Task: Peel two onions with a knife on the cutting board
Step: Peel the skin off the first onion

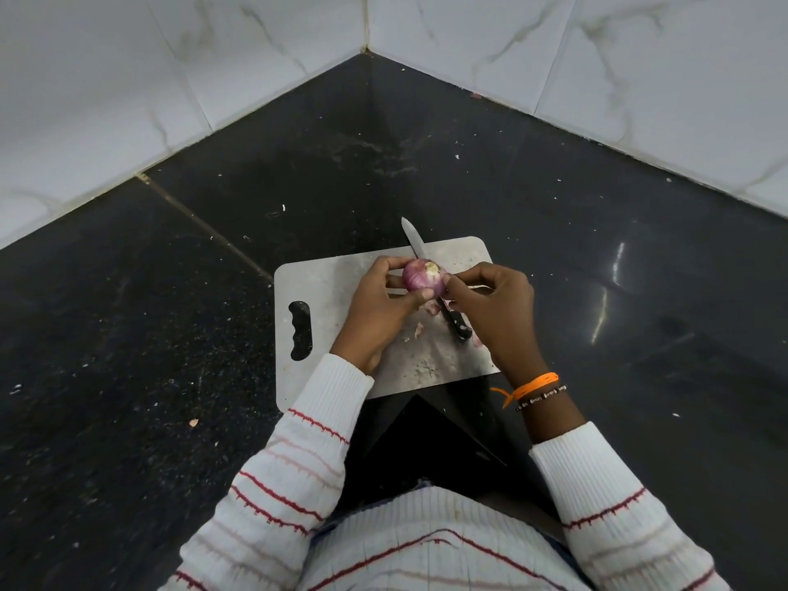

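A purple onion [422,278] with a cut pale top is held above the steel cutting board [324,292]. My left hand [379,309] grips it from the left and below. My right hand [494,305] pinches the onion's skin at its right side. The knife [415,243] lies on the board under my hands, its blade pointing away past the far edge and its black handle [458,326] towards me. Loose bits of onion skin [418,330] lie on the board. Only one onion is in view.
The board lies on a black stone counter [170,313] in a corner between two white marble-tiled walls [128,78]. Small crumbs and a scrap of skin [194,422] are scattered on the counter. The counter's front corner is near my body.
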Motion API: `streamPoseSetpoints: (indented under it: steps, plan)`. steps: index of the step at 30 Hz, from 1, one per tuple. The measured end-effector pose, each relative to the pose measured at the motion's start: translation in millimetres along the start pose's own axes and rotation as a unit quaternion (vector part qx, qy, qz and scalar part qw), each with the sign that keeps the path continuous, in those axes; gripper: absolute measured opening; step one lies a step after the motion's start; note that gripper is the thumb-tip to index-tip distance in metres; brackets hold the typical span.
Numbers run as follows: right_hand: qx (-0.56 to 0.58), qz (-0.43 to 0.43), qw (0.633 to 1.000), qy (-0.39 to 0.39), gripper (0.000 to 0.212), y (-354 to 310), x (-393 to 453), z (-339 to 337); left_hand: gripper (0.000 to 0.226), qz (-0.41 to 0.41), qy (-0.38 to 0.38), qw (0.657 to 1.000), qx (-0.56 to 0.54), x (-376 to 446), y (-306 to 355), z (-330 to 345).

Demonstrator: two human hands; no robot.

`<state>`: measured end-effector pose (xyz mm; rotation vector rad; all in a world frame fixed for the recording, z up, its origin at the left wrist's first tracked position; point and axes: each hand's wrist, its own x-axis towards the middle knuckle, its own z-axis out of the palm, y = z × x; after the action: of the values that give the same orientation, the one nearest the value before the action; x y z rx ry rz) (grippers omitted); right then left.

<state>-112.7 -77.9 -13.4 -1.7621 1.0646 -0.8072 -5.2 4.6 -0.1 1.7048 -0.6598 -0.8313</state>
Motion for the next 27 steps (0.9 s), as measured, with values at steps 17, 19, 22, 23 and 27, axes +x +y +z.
streamPoseSetpoints:
  steps: [17, 19, 22, 23, 27]
  plan:
    - [-0.016, -0.055, 0.998, 0.037, 0.005, 6, 2, 10, 0.045, 0.009, -0.005, 1.0, -0.016, 2, -5, -1]
    - [0.012, -0.033, 0.999, 0.03, 0.006, 8, 4, 9, 0.046, 0.004, 0.004, 1.0, -0.03, 2, -5, -1]
    - [0.057, 0.0, 0.998, 0.024, 0.014, 9, 4, 9, 0.046, 0.003, 0.016, 0.999, -0.047, 2, -4, 0]
    - [0.063, 0.006, 0.998, 0.026, 0.016, 9, 4, 9, 0.046, 0.005, 0.017, 0.999, -0.049, 1, -4, 1]
    - [0.058, 0.009, 0.998, 0.017, 0.009, 6, 3, 11, 0.046, 0.008, 0.015, 0.999, -0.042, 1, -5, 3]
